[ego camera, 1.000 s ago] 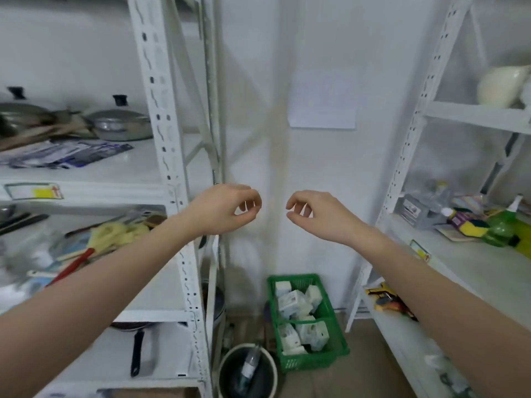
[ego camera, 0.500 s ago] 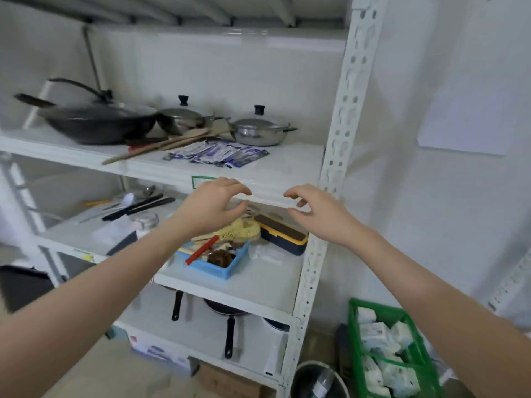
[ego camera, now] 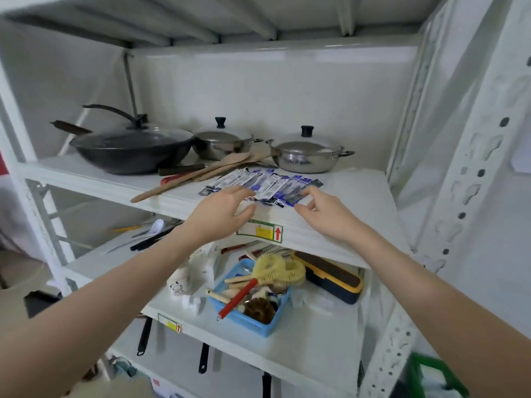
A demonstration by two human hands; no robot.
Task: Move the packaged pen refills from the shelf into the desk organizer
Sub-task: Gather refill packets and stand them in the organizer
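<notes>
Several packaged pen refills (ego camera: 265, 185), blue, white and clear sleeves, lie fanned out near the front of the white shelf (ego camera: 356, 202). My left hand (ego camera: 221, 212) hovers at the pile's near left edge, fingers curved and apart, holding nothing. At the pile's right end is my right hand (ego camera: 324, 214); its fingertips touch or almost touch the outermost dark blue packet, and no grip shows. No desk organizer is in view.
Behind the refills stand a black wok (ego camera: 129, 147) and two lidded steel pots (ego camera: 304, 155), with wooden spatulas (ego camera: 201, 175) lying beside the pile. On the shelf below sit a blue basket of brushes (ego camera: 250, 300) and a yellow-edged case (ego camera: 330, 280). A white upright (ego camera: 471, 179) stands at right.
The view swung left and closed in on the shelf. Both hands rose from below the shelf edge and reached forward to the refill pile.
</notes>
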